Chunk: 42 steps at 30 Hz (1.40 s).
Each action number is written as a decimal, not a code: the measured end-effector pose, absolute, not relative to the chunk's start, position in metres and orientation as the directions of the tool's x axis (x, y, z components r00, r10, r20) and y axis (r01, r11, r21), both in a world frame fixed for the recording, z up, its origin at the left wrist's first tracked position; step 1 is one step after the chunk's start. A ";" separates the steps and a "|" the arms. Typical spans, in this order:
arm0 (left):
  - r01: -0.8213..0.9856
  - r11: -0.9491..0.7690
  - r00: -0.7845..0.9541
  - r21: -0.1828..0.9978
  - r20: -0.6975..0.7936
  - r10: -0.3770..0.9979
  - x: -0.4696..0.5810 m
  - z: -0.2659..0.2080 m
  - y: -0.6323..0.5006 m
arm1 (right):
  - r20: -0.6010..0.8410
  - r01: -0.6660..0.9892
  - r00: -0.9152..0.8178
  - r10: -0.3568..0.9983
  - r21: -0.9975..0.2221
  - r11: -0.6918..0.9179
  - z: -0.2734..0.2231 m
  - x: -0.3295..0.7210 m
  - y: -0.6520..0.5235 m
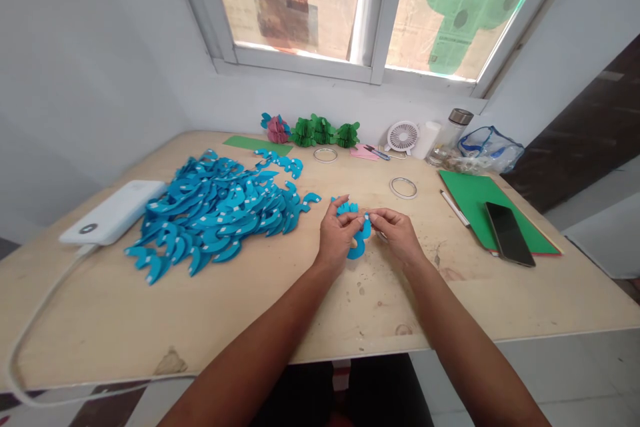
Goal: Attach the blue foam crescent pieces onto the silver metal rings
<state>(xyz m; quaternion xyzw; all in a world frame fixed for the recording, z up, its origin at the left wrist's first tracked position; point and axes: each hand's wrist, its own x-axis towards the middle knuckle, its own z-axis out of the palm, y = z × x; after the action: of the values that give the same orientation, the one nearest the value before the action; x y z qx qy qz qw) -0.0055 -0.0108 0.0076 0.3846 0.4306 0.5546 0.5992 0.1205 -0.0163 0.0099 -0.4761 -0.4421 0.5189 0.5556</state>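
Between my two hands, just above the table, is a curved blue paper piece (357, 250) with a small white patch near its upper end. My left hand (336, 230) pinches it from the left. From the right, the fingertips of my right hand (397, 233) close at the white patch. More blue paper (345, 207) shows just behind my left fingers; whether it is joined to the held piece I cannot tell. To the left lies a large heap of curved blue paper pieces (225, 203), many with white squares at their ends.
A white power bank (115, 210) with a cable lies left of the heap. Tape rolls (403, 188), a small fan (403, 137), a bottle (453, 133) and green paper flowers (320, 130) stand or lie farther back. At right, a phone (510, 233) rests on green sheets (475, 207) beside a pen (455, 208).
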 end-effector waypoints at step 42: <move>-0.177 -0.061 0.110 0.982 0.081 0.991 0.001 -0.002 -0.012 | 0.094 0.063 0.243 0.965 -0.995 0.081 0.012 0.120 -0.015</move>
<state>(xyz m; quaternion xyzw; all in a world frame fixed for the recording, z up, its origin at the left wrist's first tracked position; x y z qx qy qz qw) 0.0009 -0.0118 -0.0019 0.5006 0.4063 0.5289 0.5520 0.1199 -0.0153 0.0124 -0.5486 -0.4689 0.3983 0.5661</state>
